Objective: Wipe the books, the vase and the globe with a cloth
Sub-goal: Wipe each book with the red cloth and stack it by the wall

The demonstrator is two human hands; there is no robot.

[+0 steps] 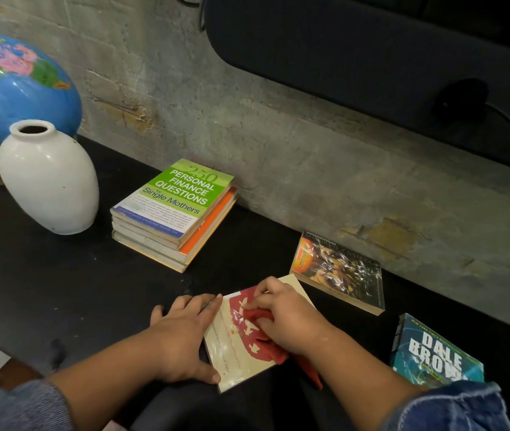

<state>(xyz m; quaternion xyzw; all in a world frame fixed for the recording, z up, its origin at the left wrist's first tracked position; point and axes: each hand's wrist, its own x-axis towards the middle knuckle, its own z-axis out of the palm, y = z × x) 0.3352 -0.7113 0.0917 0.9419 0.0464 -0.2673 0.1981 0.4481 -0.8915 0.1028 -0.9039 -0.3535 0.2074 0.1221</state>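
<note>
Right hand [281, 318] presses a bunched red cloth [273, 349] onto the cream book [232, 346] at the tabletop's [61, 290] near edge, fingers closed on the cloth, while the left hand [182, 334] lies open and flat, bracing the book's left edge. To wipe well, the brace should hold and the strokes cover the whole cover; the stack [172, 213], vase [48, 178] and globe [14, 85] wait far left.
</note>
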